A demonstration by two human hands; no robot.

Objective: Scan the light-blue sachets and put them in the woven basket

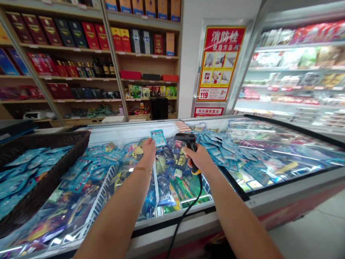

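Observation:
Between the fingers of my left hand [149, 148] is a small blue packet [158, 138], held up above the chest freezer by its left edge. My right hand [198, 157] is wrapped round the handle of a black barcode scanner [191, 142], whose head faces left toward the packet. From its yellow-trimmed base a black cable [186, 212] hangs down over the freezer's front edge. More blue packets [221, 144] lie in a loose pile on the freezer's right glass lid, and others [95, 160] are spread to the left of my left hand.
A dark wicker basket [53, 170] full of blue packets stands at the left. Under my hands, the freezer [127, 132] holds bagged goods and white wire dividers [105, 191]. Behind are shelves of boxes [142, 19], a red poster [220, 63] and a lit refrigerated case [299, 68].

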